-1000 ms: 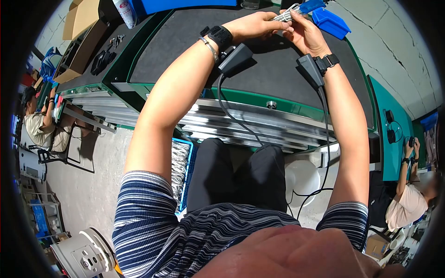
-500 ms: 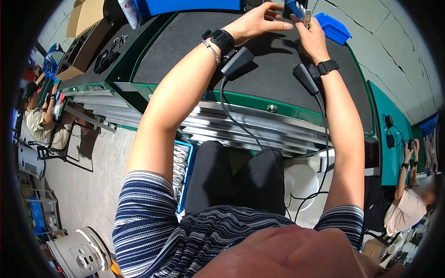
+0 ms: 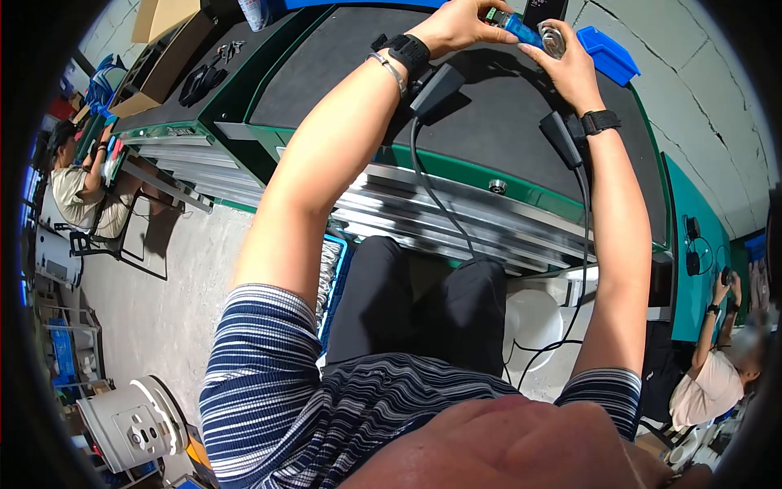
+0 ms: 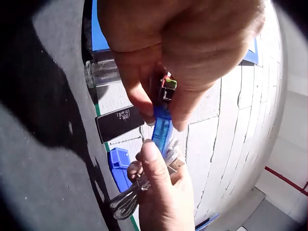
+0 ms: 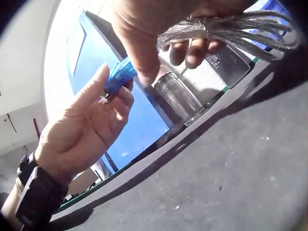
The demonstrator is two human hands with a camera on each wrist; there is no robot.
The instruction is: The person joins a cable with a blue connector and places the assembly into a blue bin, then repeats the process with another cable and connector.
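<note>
A translucent blue adapter (image 4: 162, 132) is held between both hands above the dark mat (image 3: 326, 77). My left hand (image 3: 456, 28) pinches one end of it between thumb and fingers, by a small green terminal (image 4: 169, 83). At the other end, my right hand (image 3: 574, 73) has its thumb along the blue housing. The same right hand grips a coiled clear-sheathed cable (image 5: 240, 33), whose loops stick out past the fingers. A metal USB plug (image 4: 177, 163) shows beside the right fingers.
Beyond the hands lie a phone (image 4: 118, 124), a glass jar (image 5: 178, 98) and a blue bin (image 3: 607, 55). A large blue panel (image 5: 120, 125) stands at the back. Black wrist devices (image 3: 437, 90) trail cords over the bench edge. A cardboard box (image 3: 167, 20) sits at far left.
Both hands were together on the coiled cable, then the left hand came away, loosely spread. Now it pinches the adapter's end, and the adapter lies between the hands. The view shifted slightly.
</note>
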